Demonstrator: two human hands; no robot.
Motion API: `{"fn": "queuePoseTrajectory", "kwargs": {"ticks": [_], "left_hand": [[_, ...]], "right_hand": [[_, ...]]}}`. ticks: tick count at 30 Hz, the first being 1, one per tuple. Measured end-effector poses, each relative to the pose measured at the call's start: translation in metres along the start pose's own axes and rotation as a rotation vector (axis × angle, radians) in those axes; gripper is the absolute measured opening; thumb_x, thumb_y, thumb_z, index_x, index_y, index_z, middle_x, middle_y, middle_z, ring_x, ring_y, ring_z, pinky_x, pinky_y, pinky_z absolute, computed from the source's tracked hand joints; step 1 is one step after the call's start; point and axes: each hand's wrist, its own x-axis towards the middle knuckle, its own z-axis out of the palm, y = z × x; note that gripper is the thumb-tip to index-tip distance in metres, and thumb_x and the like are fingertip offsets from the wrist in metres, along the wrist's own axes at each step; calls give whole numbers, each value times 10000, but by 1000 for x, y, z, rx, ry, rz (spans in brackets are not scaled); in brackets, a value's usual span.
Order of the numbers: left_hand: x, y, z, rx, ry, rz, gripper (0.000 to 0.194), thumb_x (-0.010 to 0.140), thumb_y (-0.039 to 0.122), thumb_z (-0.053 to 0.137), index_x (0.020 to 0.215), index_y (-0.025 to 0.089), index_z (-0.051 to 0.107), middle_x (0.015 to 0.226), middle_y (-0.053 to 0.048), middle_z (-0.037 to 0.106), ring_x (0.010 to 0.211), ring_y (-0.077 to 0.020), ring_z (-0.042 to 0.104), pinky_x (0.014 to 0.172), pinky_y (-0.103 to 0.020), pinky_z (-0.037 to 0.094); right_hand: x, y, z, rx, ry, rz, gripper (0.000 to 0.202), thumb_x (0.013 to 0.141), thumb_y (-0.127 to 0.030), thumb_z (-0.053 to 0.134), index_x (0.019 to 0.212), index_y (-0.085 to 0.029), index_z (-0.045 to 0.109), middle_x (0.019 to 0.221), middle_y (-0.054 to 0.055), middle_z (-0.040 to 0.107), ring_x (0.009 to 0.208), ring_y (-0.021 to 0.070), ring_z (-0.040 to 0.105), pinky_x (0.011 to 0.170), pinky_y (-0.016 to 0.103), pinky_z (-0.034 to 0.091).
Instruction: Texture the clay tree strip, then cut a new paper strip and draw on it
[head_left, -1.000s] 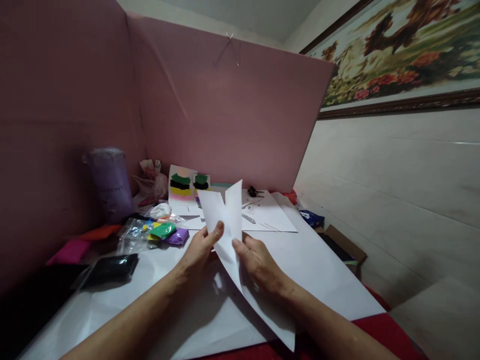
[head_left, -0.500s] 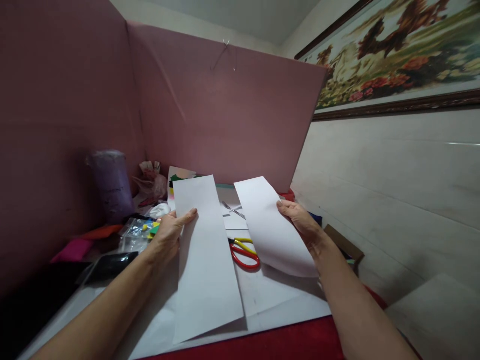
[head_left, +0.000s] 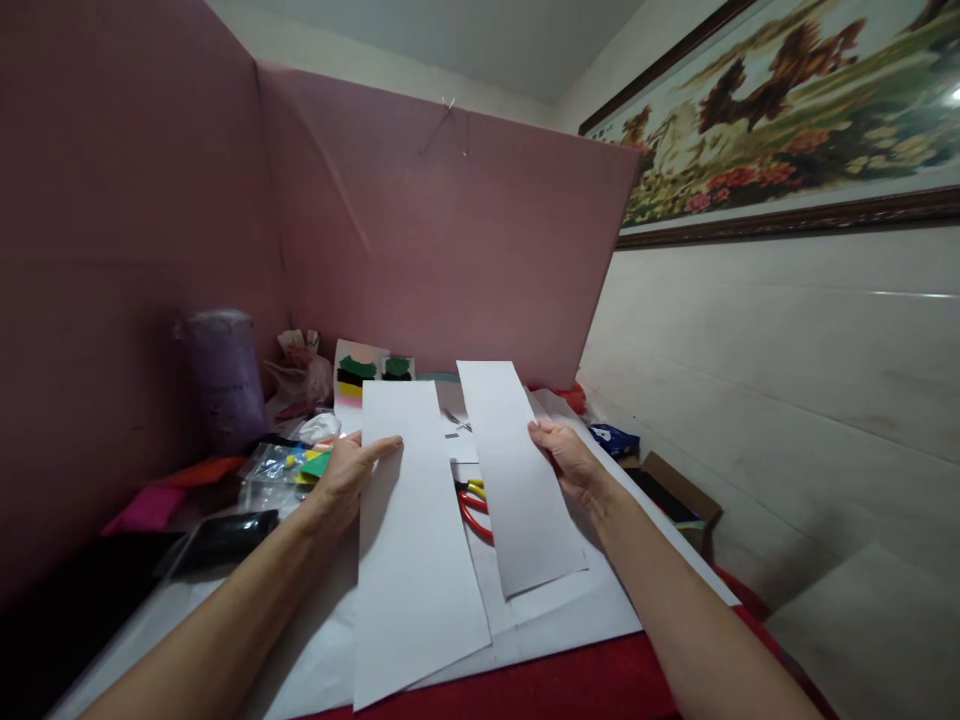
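Observation:
My left hand (head_left: 351,474) grips a long white paper strip (head_left: 416,560) by its left edge, thumb on top and fingers hidden underneath. A second, narrower white paper strip (head_left: 517,490) is pinched at its right edge by my right hand (head_left: 568,455). Both strips are held side by side above the table, with a gap between them. Through that gap show the red and yellow handles of a pair of scissors (head_left: 474,515), partly covered by the right strip. Farther back, a thin metal tool (head_left: 454,420) is half hidden.
White sheets (head_left: 600,590) cover the table over a red cloth (head_left: 570,680). On the left are a black glossy object (head_left: 229,538), clear plastic bags (head_left: 274,465) and a purple cylinder (head_left: 225,380). A cardboard box (head_left: 679,490) stands at right, before the tiled wall. Pink panels rise behind.
My right hand has moved left and slightly down, bringing its strip closer to the other one. That strip, curled before, now hangs flatter and covers more of the scissors. The left strip sits slightly lower.

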Motion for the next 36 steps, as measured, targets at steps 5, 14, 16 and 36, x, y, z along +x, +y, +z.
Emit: {"fn": "queuePoseTrajectory", "kwargs": {"ticks": [5, 14, 16, 36], "left_hand": [[-2, -4, 2, -29, -94, -36, 363, 593, 195, 786, 913, 143, 623, 686, -57, 718, 527, -196, 654, 479, -284, 539], [-7, 0, 7, -153, -100, -189, 144, 795, 217, 657, 896, 132, 600, 586, -43, 684, 485, -193, 651, 501, -286, 554], [-7, 0, 7, -178, -98, -208, 150, 842, 208, 601, 960, 116, 615, 586, -41, 688, 492, -190, 659, 516, -277, 560], [1, 3, 4, -298, -106, -292, 365, 935, 341, 468, 1180, 109, 607, 710, -81, 740, 635, -215, 715, 640, -291, 590]], "right_hand": [[5, 15, 2, -42, 11, 23, 163, 766, -305, 697, 754, -158, 629, 658, 37, 699, 534, 164, 615, 518, 276, 491], [14, 34, 4, -4, 6, -17, 264, 650, -358, 773, 737, -187, 592, 603, -15, 666, 513, 154, 599, 553, 279, 490], [13, 34, 5, -7, 6, -16, 267, 651, -371, 769, 732, -189, 592, 599, -15, 662, 515, 159, 600, 552, 284, 489], [1, 29, 17, 58, -71, -2, 291, 652, -346, 783, 801, -199, 580, 698, 0, 705, 592, 175, 651, 582, 283, 511]]}}
